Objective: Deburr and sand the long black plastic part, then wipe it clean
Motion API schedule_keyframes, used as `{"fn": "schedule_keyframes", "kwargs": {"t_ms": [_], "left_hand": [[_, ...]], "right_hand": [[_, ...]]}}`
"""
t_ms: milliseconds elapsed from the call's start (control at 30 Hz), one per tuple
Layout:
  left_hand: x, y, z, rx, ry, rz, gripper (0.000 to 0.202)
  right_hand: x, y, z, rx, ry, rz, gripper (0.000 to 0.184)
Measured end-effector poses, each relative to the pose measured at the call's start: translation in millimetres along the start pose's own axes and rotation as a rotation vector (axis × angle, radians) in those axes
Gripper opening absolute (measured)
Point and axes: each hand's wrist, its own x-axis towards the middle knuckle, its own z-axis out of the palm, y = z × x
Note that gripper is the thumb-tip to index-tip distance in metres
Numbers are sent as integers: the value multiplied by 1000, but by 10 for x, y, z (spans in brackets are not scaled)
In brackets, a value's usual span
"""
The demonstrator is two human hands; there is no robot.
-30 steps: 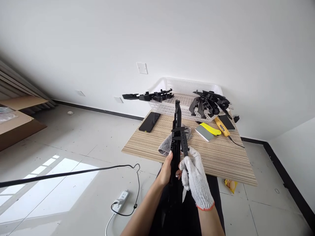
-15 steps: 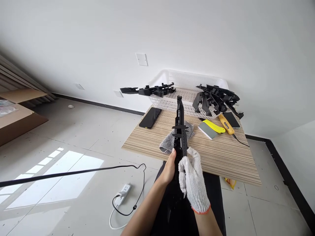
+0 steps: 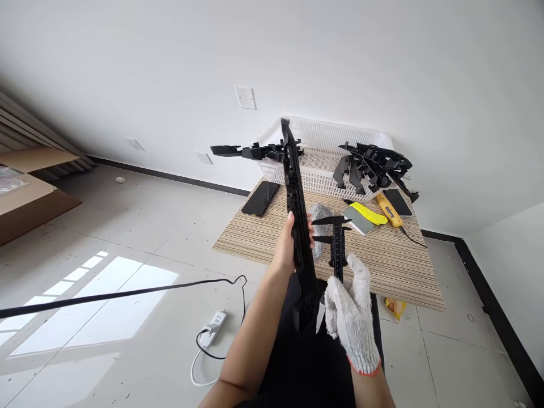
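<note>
My bare left hand (image 3: pixel 285 249) is closed round the middle of a long black plastic part (image 3: pixel 297 215), held nearly upright over the near edge of the wooden table (image 3: pixel 395 272). My right hand (image 3: pixel 351 311), in a white knit glove, grips a black vernier caliper (image 3: pixel 338 241) just right of the part, its jaws apart and free of it. A grey cloth (image 3: pixel 321 218) lies on the table behind both.
A white basket (image 3: pixel 331 147) stands at the table's back, with black plastic parts on its left rim (image 3: pixel 255 152) and piled at its right (image 3: pixel 372 167). Two phones (image 3: pixel 260 198) (image 3: pixel 402 202), a yellow scraper (image 3: pixel 368 213) and a yellow tool (image 3: pixel 389 211) lie nearby. A power strip (image 3: pixel 215 328) and cable lie on the floor.
My left hand has lifted the long black part and tilted its top to the left. The caliper has come off the part and moved to the right in my gloved hand.
</note>
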Motion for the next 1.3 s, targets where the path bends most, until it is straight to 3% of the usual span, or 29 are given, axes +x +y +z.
{"fn": "schedule_keyframes", "kwargs": {"t_ms": [133, 233, 467, 733, 833, 967, 1067, 1167, 1267, 1300], "left_hand": [[106, 141, 174, -5, -34, 56, 41], [122, 169, 253, -97, -115, 7, 34], [121, 118, 214, -187, -186, -115, 31], [147, 112, 202, -230, -158, -138, 35], [138, 163, 185, -219, -120, -106, 34], [93, 337, 145, -143, -129, 106, 24], [72, 655, 189, 22, -221, 354, 32], [167, 1236, 337, 278, -383, 706, 41], [459, 1985, 516, 558, -602, 1153, 54], [596, 2217, 558, 681, -602, 1304, 58]], "right_hand": [[-50, 100, -39, 11, -12, 35, 56], [-42, 135, -51, 9, -51, 67, 52], [43, 181, -89, -36, 23, 52, 35], [31, 265, -78, -103, 19, 41, 41], [61, 276, -186, -62, 123, 11, 49], [175, 229, -458, -76, 236, -63, 58], [272, 187, -621, -69, 253, -78, 66], [335, 186, -685, -77, 285, -111, 70], [362, 203, -689, -96, 285, -105, 64], [366, 209, -687, -92, 279, -101, 63]]}}
